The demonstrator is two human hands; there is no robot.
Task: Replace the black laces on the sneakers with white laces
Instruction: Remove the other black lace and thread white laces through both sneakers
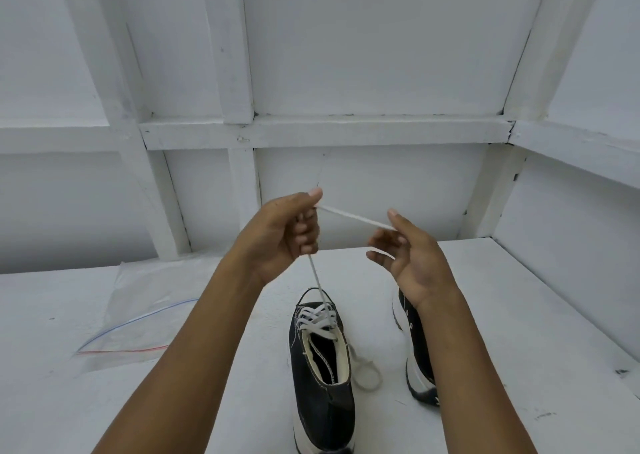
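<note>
A black high-top sneaker (pixel 322 377) stands on the white table, toe pointing away, with a white lace (pixel 317 318) threaded through its front eyelets. My left hand (pixel 284 235) grips one end of that lace above the shoe, pulled taut upward. From the fist the lace runs right to my right hand (pixel 412 252), whose thumb and fingers pinch its free end. The lace's other end lies looped on the table to the right of the shoe (pixel 367 370). A second black sneaker (pixel 415 349) lies on its side behind my right forearm, partly hidden.
A clear zip bag (pixel 138 315) with red and blue seal lines lies on the table at left. White panelled walls with framing close the table in at the back and right. The table surface (pixel 519 349) is white.
</note>
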